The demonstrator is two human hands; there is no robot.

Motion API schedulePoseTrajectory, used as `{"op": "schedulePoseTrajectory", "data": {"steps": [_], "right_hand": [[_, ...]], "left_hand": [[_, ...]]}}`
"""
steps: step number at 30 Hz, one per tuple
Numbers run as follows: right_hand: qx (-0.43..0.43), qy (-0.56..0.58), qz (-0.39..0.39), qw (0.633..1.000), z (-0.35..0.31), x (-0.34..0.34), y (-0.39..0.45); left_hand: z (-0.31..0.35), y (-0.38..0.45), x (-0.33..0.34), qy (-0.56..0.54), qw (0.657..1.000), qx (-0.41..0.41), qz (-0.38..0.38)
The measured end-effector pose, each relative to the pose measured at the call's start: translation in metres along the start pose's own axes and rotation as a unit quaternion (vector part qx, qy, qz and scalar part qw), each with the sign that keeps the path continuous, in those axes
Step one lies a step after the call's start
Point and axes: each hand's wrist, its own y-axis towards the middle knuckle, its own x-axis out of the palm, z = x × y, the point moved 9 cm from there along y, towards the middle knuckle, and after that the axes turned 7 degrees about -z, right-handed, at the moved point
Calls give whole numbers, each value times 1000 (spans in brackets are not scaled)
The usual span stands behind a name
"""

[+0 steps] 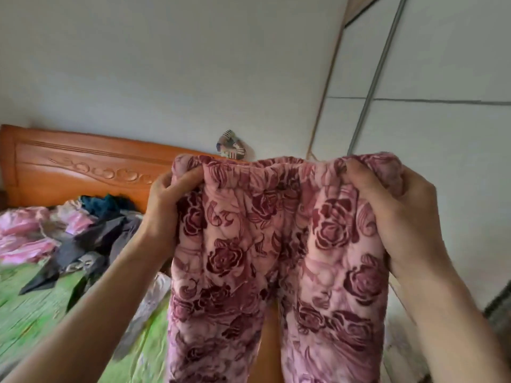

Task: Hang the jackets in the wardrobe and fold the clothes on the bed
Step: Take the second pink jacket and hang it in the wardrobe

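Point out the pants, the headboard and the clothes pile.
pants [276,244], head view, front panel below the waistband
headboard [83,167], head view, carved wooden panel
clothes pile [91,230], head view, dark garment at its middle

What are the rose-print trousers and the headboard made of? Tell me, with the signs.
Rose-print trousers: look like thick, soft fleece or plush, matte; the surface is puffy and fuzzy and the gathered waistband bunches under each hand's grip. Exact fibre cannot be told.

Headboard: looks like wood with a glossy orange-brown varnish; carved scrolls and grooves catch the light. Solid or veneer cannot be told.
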Motion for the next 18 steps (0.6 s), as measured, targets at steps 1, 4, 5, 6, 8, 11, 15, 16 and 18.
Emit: {"op": "schedulePoseTrajectory", "data": {"steps": [1,4,5,6,8,11,15,16,18], "right_hand": [[-1,-17,11,1000,-6,-15,-10],[-8,-95,38,995,-31,-54,-41],[-12,-124,47,991,-42,-65,-52],[-19,-148,57,987,-52,-74,-63],[-30,-174,80,981,-70,-94,-85],[-15,-184,103,977,-82,-128,-113],[20,-181,148,972,-83,-178,-147],[30,-181,158,970,-82,-189,-156],[43,-181,181,966,-83,-211,-175]], "left_hand": [[-4,-2,18,-5,1000,-2,-17],[-13,-14,65,-15,998,-8,-59],[-15,-18,78,-20,997,-12,-71],[-16,-22,89,-25,996,-13,-82],[-17,-31,110,-23,995,-12,-99],[-22,-50,141,10,993,-6,-118],[-29,-77,186,40,986,9,-164],[-29,-82,197,63,982,23,-176],[-27,-95,217,104,973,58,-196]]}}
